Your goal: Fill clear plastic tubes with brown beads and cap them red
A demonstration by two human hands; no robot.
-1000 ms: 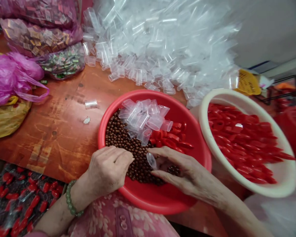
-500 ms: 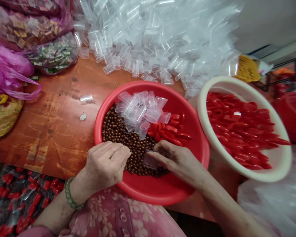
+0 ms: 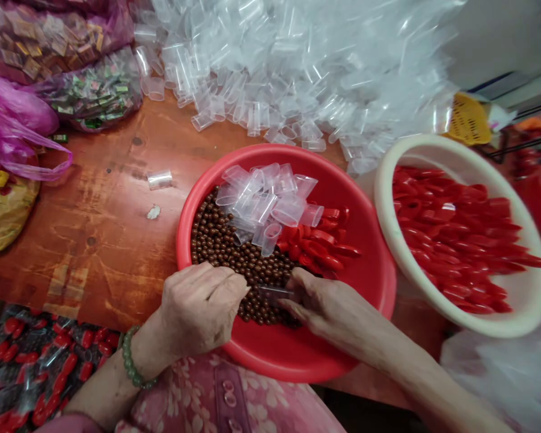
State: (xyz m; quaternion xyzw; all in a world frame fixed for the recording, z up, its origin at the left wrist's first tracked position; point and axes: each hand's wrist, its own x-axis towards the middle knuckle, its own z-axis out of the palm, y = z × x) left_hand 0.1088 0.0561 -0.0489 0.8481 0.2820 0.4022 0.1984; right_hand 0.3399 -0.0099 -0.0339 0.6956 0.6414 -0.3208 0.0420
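In the red basin [image 3: 288, 361], brown beads [image 3: 216, 237] that look like small balls lie beside a heap of clear plastic tubes [image 3: 270, 198] and several red plastic pieces [image 3: 320, 243]. My right hand [image 3: 327, 304] is closed on a clear plastic tube [image 3: 275, 292], held low over the beads. My left hand [image 3: 205, 307], a green bead bracelet at its wrist, is curled with thumb and fingers together at the basin's near left rim. What it grips, if anything, is hidden.
At right, a cream basin [image 3: 433, 282] holds more red pieces. A large pile of clear tubes [image 3: 288, 78] covers the back. Filled bags [image 3: 90, 90] stand at left. One loose tube [image 3: 159, 180] lies on the wooden table [image 3: 117, 240]. Filled red-capped containers [image 3: 45, 367] lie lower left.
The tube in my right hand has turned and now lies nearly level, closer to my left hand. My left hand stays curled. The view has shifted slightly.
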